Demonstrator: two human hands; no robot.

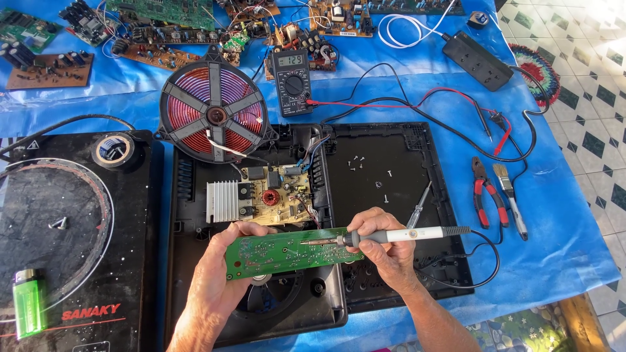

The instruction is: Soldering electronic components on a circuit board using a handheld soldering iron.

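Hands, head view: left hand (215,274) clamped on the left end of the green circuit board (287,251); right hand (381,244) closed round the soldering iron (398,236), pen-fashion.
Board position: held just above the opened black cooker base (385,176), in front of its fixed control board (277,195).
Iron: tip resting on the green circuit board near its middle; cord looping off to the right.
Risk: judged, the tip could bridge neighbouring joints or scorch a track if it lingers; the left hand's fingers lie near the heated zone.
Board appearance: long, narrow, solder side up, dotted with small silver joints.
Surroundings: red coil (214,112) and multimeter (292,81) behind the base; green lighter (27,303) far left.
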